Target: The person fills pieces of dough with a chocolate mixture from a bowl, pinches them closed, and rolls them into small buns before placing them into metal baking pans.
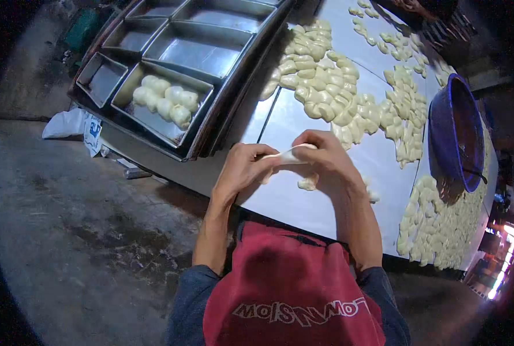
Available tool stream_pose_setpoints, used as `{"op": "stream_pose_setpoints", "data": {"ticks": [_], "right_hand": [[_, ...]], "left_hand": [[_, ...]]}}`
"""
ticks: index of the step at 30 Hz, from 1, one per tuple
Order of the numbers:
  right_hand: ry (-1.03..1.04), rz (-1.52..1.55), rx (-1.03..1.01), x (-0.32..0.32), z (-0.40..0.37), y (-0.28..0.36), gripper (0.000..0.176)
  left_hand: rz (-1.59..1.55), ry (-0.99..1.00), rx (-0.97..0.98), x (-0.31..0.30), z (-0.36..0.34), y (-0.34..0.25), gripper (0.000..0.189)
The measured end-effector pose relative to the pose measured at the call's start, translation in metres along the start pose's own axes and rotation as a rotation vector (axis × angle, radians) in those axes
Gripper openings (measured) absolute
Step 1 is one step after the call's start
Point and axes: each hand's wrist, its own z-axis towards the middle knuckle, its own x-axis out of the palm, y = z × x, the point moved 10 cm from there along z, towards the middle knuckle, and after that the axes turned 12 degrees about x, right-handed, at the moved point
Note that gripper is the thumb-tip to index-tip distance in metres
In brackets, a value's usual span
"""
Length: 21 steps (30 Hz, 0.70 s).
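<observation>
Between my two hands a small piece of dough (291, 156) is stretched out over the white table. My left hand (247, 167) pinches one end of it, with fingers and thumb closed. The other end is gripped by my right hand (321, 154), its fingers curled over the dough. Just below, on the tabletop, lies a loose dough piece (308, 183). Beyond my hands spreads a large cluster of pale dough pieces (326, 86). To the left, one metal loaf pan (176, 135) holds several rounded dough balls (165, 99).
Joined metal pans (202, 46) stand stacked at the table's left side. A purple basin (441, 132) rests at the right, near more dough pieces (438, 225). Part of another person's hand (412, 6) shows at the far edge. A white bag (64, 124) lies at left.
</observation>
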Motion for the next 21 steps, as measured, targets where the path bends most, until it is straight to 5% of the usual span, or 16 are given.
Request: {"op": "stream_pose_setpoints", "data": {"ticks": [12, 17, 21], "right_hand": [[-0.258, 0.545, -0.127, -0.053, -0.017, -0.014, 0.025], [-0.079, 0.398, -0.04, -0.031, -0.01, -0.034, 0.039], [-0.175, -0.31, -0.075, -0.024, -0.018, -0.017, 0.032]], "left_hand": [[-0.083, -0.23, -0.057, -0.019, -0.007, 0.021, 0.025], [-0.071, -0.308, -0.018, -0.02, -0.004, 0.021, 0.024], [-0.068, -0.308, -0.024, -0.016, -0.002, 0.022, 0.026]]}}
